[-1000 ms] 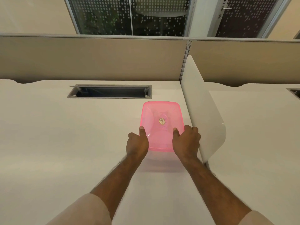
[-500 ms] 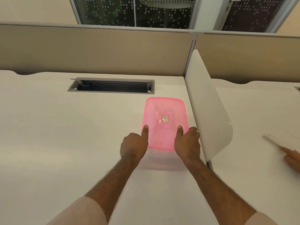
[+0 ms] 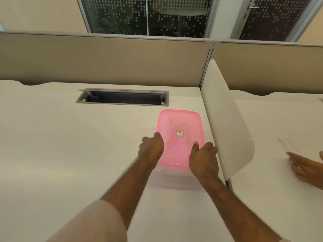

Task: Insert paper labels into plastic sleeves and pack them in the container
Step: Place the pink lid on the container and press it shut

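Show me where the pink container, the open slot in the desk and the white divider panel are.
pink container [image 3: 181,123]: head view, on its translucent far wall.
open slot [image 3: 122,97]: head view, on its dark opening.
white divider panel [image 3: 225,119]: head view, on its flat side.

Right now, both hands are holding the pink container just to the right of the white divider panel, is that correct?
Not quite: in the head view the pink container, held by the left hand and right hand, sits to the left of the white divider panel, not its right.
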The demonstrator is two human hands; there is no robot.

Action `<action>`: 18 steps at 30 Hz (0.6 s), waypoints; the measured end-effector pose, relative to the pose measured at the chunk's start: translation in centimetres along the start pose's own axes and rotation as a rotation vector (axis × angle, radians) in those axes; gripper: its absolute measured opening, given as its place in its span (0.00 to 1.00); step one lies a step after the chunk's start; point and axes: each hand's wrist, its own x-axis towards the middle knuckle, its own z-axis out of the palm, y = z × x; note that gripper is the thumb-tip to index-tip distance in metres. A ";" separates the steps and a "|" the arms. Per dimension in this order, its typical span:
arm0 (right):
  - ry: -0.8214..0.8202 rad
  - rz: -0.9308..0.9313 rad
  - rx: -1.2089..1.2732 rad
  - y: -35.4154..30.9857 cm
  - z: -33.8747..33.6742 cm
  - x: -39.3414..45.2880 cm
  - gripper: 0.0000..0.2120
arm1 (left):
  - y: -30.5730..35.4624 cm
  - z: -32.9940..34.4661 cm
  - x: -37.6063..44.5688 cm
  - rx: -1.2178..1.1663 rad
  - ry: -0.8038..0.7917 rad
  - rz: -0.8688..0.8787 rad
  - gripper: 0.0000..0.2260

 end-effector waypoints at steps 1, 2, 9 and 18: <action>-0.005 0.006 -0.006 0.0 0.0 -0.1 0.21 | 0.9 0.4 -0.2 -0.057 0.022 -0.056 0.27; -0.011 0.010 -0.005 0.0 0.0 -0.1 0.21 | 1.3 0.8 -0.3 -0.060 0.042 -0.065 0.28; -0.173 0.062 0.040 -0.5 -0.7 1.9 0.21 | 0.5 1.9 -0.1 0.069 0.168 0.012 0.30; -0.135 0.047 0.044 -1.3 -0.2 2.5 0.25 | 0.8 1.8 -0.5 0.082 0.184 0.050 0.25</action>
